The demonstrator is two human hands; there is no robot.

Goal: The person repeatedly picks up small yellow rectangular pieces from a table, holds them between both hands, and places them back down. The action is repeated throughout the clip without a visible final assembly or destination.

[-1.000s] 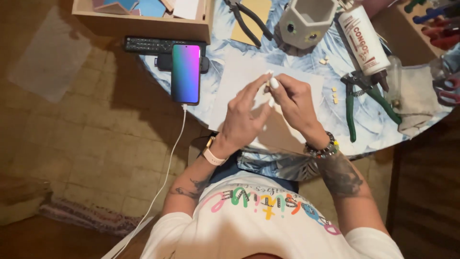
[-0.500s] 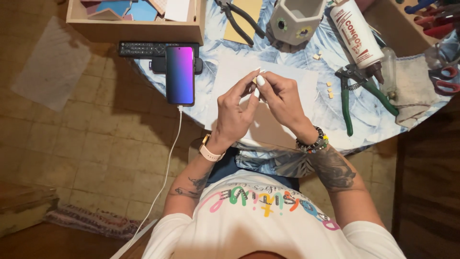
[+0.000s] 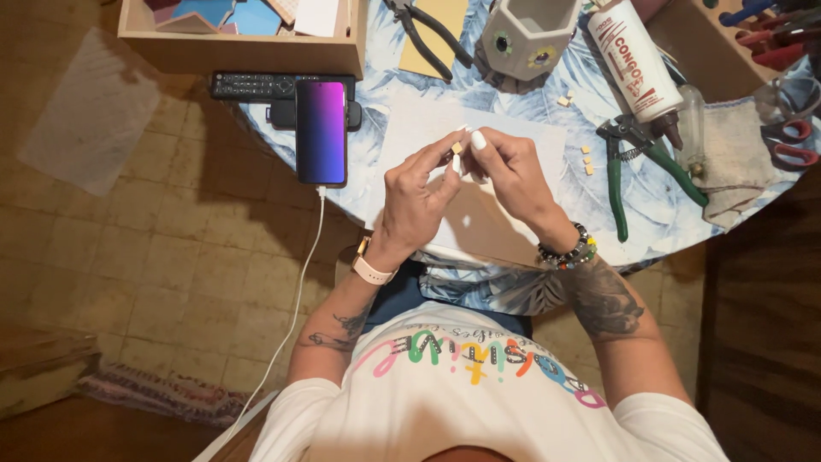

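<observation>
Above the white sheet (image 3: 513, 128), the left hand (image 3: 416, 198) and right hand (image 3: 510, 175) are together pinching a small tan tile chip (image 3: 457, 148), apparently light, rigid, brittle; edge grip advisable.

**Small tile held between two hands**

The tile (image 3: 457, 148) is a tiny square piece, pale yellow-tan in colour. It is pinched between the fingertips of the left hand (image 3: 416, 198) and the right hand (image 3: 511, 175), lifted a little above the white sheet (image 3: 522, 137) on the table. One flat face of it looks up to the camera. The fingers cover its edges, so its thickness cannot be seen. Under it, between the fingers, a small white piece (image 3: 455, 162) also shows; what it is cannot be told.
</observation>
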